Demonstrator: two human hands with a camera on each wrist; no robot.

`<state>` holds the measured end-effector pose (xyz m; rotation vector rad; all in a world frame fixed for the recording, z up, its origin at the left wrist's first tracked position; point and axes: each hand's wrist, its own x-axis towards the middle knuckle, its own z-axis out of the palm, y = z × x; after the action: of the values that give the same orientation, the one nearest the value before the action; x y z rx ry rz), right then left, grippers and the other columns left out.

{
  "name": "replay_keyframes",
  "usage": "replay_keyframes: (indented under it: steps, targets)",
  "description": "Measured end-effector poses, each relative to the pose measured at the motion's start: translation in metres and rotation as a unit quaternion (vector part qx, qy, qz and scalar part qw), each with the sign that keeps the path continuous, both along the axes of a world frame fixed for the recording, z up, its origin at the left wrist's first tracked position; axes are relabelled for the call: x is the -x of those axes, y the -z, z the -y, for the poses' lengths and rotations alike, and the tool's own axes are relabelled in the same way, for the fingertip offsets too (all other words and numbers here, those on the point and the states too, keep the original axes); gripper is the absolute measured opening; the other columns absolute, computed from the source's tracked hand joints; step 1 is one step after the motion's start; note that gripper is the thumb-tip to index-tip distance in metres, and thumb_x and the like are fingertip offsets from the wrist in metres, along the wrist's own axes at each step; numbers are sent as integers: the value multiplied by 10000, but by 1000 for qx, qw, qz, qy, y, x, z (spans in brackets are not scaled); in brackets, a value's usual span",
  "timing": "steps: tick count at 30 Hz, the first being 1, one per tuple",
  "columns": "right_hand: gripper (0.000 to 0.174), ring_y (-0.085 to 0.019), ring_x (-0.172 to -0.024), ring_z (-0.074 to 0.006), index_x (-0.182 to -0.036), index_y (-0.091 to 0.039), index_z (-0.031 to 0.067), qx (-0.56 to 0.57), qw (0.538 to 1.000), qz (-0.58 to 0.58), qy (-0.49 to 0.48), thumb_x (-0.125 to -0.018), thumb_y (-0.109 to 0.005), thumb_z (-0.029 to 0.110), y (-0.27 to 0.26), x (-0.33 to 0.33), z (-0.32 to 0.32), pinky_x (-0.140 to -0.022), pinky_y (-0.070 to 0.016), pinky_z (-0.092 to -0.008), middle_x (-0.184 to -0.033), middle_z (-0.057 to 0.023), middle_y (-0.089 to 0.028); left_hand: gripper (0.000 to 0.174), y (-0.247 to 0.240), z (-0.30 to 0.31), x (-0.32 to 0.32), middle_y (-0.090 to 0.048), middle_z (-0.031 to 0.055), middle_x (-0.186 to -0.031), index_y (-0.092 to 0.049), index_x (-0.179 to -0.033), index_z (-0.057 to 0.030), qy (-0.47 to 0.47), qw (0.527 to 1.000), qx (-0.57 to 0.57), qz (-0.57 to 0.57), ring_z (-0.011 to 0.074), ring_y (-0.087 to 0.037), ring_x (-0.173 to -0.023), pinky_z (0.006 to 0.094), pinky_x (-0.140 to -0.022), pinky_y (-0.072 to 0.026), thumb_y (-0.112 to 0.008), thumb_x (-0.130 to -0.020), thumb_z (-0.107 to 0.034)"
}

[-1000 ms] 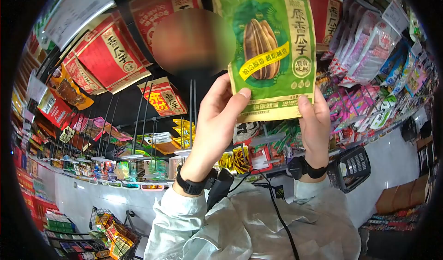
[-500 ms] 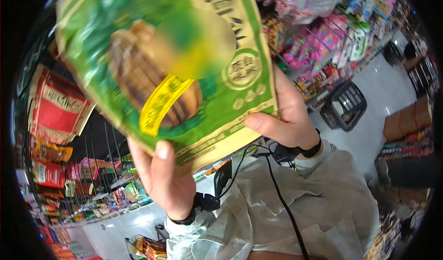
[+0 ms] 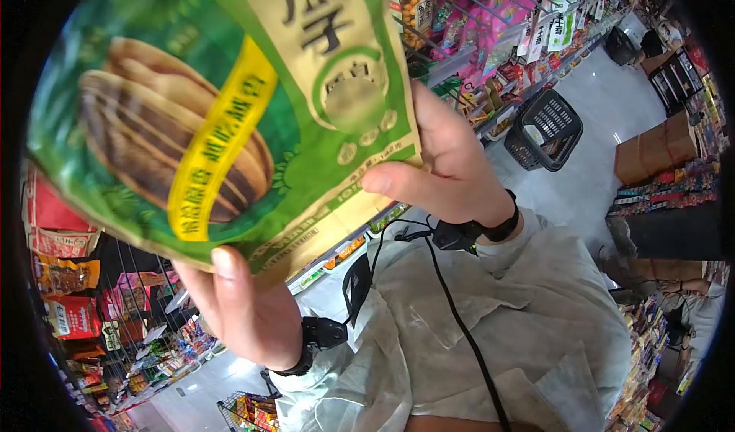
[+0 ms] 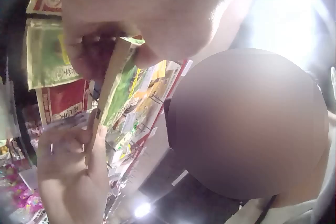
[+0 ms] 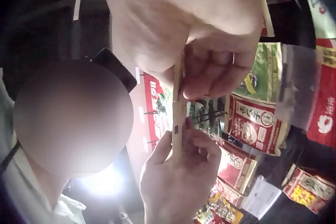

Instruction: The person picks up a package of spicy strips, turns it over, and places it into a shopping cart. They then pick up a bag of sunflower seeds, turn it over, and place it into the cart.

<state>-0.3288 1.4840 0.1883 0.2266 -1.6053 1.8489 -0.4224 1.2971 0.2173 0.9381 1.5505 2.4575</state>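
A large green and tan bag of sunflower seeds (image 3: 230, 110) fills the upper left of the head view, tilted, its front with the printed seeds facing up at me. My left hand (image 3: 256, 309) grips its lower left corner, thumb on the front and fingers behind. At the lower right corner my right hand (image 3: 452, 168) pinches it the same way. Both wrist views show the bag nearly edge-on as a thin strip (image 5: 177, 113) between the two hands. The bag's top runs out of the head view.
Hooks and racks of snack packets (image 3: 65, 275) line the left and back, with red bags (image 5: 254, 124) and another green bag (image 4: 50, 53) hanging there. A dark shopping basket (image 3: 545, 129) stands on the floor at right, near cardboard boxes (image 3: 654, 152). A loaded cart (image 3: 249, 413) is at lower left.
Both hands have brought the bag from in front of the racks toward the head camera and to the left, tilting it. The view has also turned. Both hands keep their hold.
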Motion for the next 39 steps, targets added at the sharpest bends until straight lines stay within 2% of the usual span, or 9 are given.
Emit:
replay_keyframes:
  steps: [12,18,19,24,31,32,35,36,39]
  targets:
    - [522,-604,-1121,-115,-1337,-549,-51,-15,968,211,-133,-881,-785,45,70,-9,114,-979,-487,-290,-1219,-69,-656,466,80,179,-17,-585,84,-1369,-527,-1381,5,26,981,165,99,195,-518,-1275,361,-1118,-348,-682,-949,-76]
    - [488,-629,-1051,-99,-1320,-566,-49,-85,915,293,-263,-888,-775,40,88,20,217,-915,-509,-265,-1163,-49,-680,541,127,295,-51,-561,93,-1415,-426,-1481,15,-48,972,84,216,185,-526,-1303,367,-1121,-389,-637,-988,-58]
    - [479,-633,-1036,-96,-1317,-570,-48,-61,899,311,-301,-891,-772,41,98,29,98,-899,-515,-259,-1157,-47,-683,540,122,175,-55,-562,96,-1411,-414,-1485,18,-73,959,83,260,180,-527,-1301,358,-1112,-399,-627,-993,-46]
    - [470,-666,-967,-111,-1314,-593,-47,-64,827,362,-425,-894,-772,63,92,84,147,-858,-530,-261,-1100,-45,-717,425,136,200,-68,-601,42,-1327,-484,-1440,-34,-258,892,83,361,128,-569,-1172,311,-1012,-445,-466,-1086,-267]
    - [518,-696,-906,-132,-1295,-645,2,-304,701,191,-616,-802,-799,41,114,145,156,-856,-524,-307,-937,-72,-743,526,182,165,-62,-631,96,-1307,-492,-1422,-31,-349,773,-267,459,218,-615,-1195,366,-1048,-478,-356,-1097,-421]
    - [479,-710,-886,-173,-1267,-659,17,-276,661,178,-675,-805,-785,34,106,154,169,-837,-535,-324,-909,-73,-740,556,187,168,-60,-655,93,-1064,-489,-1402,9,-366,746,-273,484,194,-652,-918,337,-823,-540,-372,-1082,-430]
    - [462,-704,-904,-165,-1262,-679,44,-332,610,138,-706,-813,-775,-3,91,150,241,-867,-520,-320,-938,-67,-751,569,200,216,-102,-547,48,-820,-486,-1373,49,-147,788,-494,336,132,-513,-648,273,-599,-441,-412,-1061,-421]
    - [396,-698,-897,-157,-1229,-689,40,-320,618,158,-700,-840,-759,6,94,154,258,-853,-520,-312,-924,-63,-740,561,185,221,-101,-421,12,-710,-497,-1307,72,-199,757,-494,379,94,-369,-553,235,-525,-321,-433,-1044,-419]
    - [313,-713,-914,-173,-1198,-687,30,-319,636,150,-687,-886,-715,42,101,178,298,-834,-533,-310,-946,-73,-738,528,195,251,-98,-431,13,-708,-516,-1250,61,-164,739,-561,335,100,-394,-558,240,-538,-344,-427,-1048,-418]
